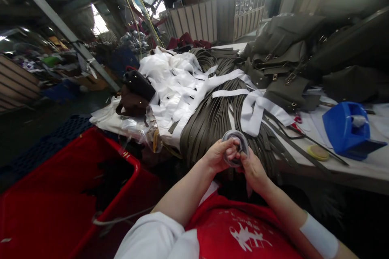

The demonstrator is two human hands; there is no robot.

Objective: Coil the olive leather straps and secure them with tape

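In front of my red apron (231, 226), both hands grip a coiled greyish strip (238, 134), rolled into a ring and looking slightly shiny. My left hand (219, 155) has its fingers curled into the middle of the ring. On the other side, my right hand (254, 168) pinches the coil's rim, and a loose end seems to hang below it. Just beyond my hands lies a thick bundle of dark olive straps (209, 123) over the table edge. White strips (253, 115) are laid across these straps.
Olive bags (285, 89) with metal buckles are piled at the right. A blue tape dispenser (345, 129) and a yellow round disc (317, 152) sit on the table (306, 162). A red bin (60, 194) stands at my left, beside a dark blue pallet (57, 141).
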